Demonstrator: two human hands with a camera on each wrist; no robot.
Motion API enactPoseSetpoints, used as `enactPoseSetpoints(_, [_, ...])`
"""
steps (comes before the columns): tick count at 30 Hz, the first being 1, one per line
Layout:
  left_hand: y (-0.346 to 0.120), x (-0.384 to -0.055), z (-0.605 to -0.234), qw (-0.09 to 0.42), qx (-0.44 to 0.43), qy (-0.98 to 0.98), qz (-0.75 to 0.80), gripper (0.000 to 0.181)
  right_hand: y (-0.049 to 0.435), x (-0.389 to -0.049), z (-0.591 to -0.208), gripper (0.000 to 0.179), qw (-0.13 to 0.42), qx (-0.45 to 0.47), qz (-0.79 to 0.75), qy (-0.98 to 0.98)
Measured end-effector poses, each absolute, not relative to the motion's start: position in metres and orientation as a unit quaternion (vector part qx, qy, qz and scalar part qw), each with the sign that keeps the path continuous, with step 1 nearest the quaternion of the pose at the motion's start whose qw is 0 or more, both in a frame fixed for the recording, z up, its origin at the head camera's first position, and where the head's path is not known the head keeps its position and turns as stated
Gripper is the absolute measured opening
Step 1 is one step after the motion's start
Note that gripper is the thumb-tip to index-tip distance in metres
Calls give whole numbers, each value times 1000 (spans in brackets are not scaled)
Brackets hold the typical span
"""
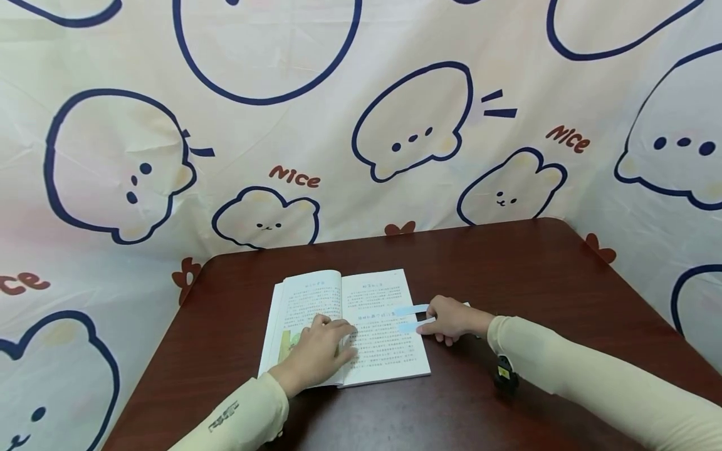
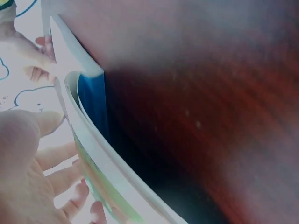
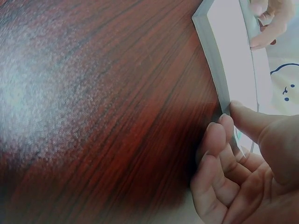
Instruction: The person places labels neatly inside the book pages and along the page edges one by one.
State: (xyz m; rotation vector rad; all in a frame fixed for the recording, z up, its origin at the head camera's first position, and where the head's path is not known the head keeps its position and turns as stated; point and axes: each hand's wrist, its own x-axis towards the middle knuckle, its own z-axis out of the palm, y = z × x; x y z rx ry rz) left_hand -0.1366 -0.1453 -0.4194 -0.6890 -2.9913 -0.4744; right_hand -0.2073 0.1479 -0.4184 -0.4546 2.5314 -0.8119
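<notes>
An open book (image 1: 375,357) lies on the table, with printed text on both pages and a green and yellow picture low on the left page. My left hand (image 1: 318,351) rests across the middle of the book, fingers spread and loosely bent. At the right page's outer edge, my right hand (image 1: 448,319) pinches two pale blue strips (image 1: 410,310), whose ends lie over the printed text. The fingers partly hide these strips, so their exact kind cannot be told. In the right wrist view the thumb (image 3: 247,116) touches the book's edge.
The dark reddish-brown table (image 1: 507,269) has rounded far corners. Behind and beside it hangs a pale cloth (image 1: 338,138) with cartoon outlines. A small black device (image 1: 506,374) is strapped at the right wrist.
</notes>
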Motion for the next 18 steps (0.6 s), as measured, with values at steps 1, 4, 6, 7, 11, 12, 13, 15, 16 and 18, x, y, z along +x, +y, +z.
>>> enactPoseSetpoints(1, [-145,-135,-419,16,-224,-964,-141,38,148,-207,-418,41,220,-163,-291,917])
enactPoseSetpoints(4, [-141,-130,-420,8,-220,-969,-115,55,148,-207,-418,40,222,-163,-285,918])
enactPoseSetpoints(6, [-139,-127,-422,8,-218,-971,-97,66,149,-207,-417,40,224,-165,-281,918])
enactPoseSetpoints(7, [-138,-126,-423,8,-217,-972,-89,71,149,-207,-417,40,225,-167,-279,919])
enactPoseSetpoints(11, [-135,-122,-424,11,-216,-974,-66,86,149,-205,-415,39,230,-165,-272,920])
enactPoseSetpoints(12, [-135,-122,-425,11,-217,-974,-64,89,149,-205,-414,39,232,-162,-272,920])
enactPoseSetpoints(13, [-135,-121,-425,11,-218,-974,-63,90,150,-204,-414,38,233,-158,-272,920])
enactPoseSetpoints(15, [-135,-120,-425,13,-222,-973,-63,91,151,-203,-413,38,233,-152,-273,921])
enactPoseSetpoints(16, [-135,-120,-425,14,-224,-972,-64,90,151,-203,-412,38,232,-148,-273,922])
enactPoseSetpoints(18, [-136,-120,-425,16,-227,-971,-66,90,153,-202,-412,39,227,-148,-273,923])
